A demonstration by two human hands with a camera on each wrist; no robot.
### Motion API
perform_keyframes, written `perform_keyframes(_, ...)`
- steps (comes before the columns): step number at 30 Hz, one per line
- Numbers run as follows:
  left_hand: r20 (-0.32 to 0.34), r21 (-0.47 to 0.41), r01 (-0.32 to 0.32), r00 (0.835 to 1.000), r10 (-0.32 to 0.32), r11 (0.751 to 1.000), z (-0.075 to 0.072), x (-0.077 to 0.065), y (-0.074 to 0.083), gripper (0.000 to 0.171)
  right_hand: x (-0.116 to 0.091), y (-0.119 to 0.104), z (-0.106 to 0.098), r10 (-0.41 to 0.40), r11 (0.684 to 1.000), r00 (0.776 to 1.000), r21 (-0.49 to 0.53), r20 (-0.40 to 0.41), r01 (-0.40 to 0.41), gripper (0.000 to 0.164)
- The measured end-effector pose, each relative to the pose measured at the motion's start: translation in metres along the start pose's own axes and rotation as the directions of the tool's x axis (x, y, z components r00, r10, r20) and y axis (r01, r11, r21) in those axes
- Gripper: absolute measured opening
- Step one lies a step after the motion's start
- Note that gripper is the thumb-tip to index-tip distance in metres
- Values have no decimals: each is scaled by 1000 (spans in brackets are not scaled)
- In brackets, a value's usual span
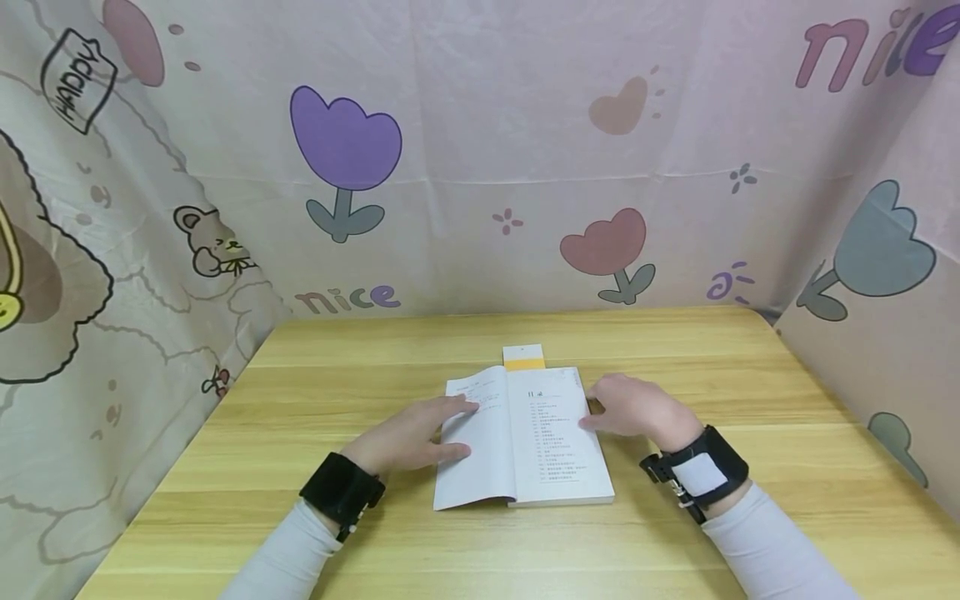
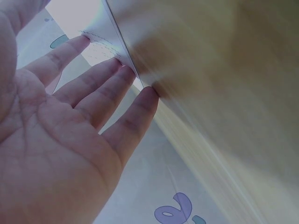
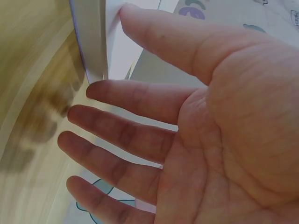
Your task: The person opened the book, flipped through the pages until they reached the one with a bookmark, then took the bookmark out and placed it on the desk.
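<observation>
An open book (image 1: 558,450) lies on the wooden table, its right page printed with a contents list. My left hand (image 1: 416,433) rests on the left page (image 1: 480,467) with fingers spread; in the left wrist view the fingertips (image 2: 84,39) touch the paper near its edge. At the book's right edge is my right hand (image 1: 637,408). The right wrist view shows its thumb touching the page and its index fingertip at the side of the page block (image 3: 91,42). The other fingers extend loosely beside the book. A white and yellow card (image 1: 522,357) sticks out past the book's top.
The light wooden table (image 1: 360,358) extends on all sides of the book. Behind it and along both sides hangs a patterned cloth (image 1: 465,125) with flowers and words. Each wrist wears a black strap (image 1: 341,492).
</observation>
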State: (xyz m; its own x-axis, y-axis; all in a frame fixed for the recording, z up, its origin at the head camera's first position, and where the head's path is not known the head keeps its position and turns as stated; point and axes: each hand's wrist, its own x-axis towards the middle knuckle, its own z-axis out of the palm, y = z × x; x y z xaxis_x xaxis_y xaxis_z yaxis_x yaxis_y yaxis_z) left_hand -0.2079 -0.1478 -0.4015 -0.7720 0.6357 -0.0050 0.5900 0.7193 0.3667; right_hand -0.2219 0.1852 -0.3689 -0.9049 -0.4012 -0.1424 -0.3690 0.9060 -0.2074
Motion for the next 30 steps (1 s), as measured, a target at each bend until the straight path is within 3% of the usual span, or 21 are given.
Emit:
perform_keyframes(10, -13, 20, -8, 1000, 8, 1000, 2, 1, -1, 66, -2, -2, -3, 3, 999, 1000, 32, 24, -4, 26)
perform_keyframes(30, -7, 17, 4, 1000, -4, 1000, 3, 1, -2, 66, -6, -7, -12, -27, 1000, 999, -10, 30, 27, 24)
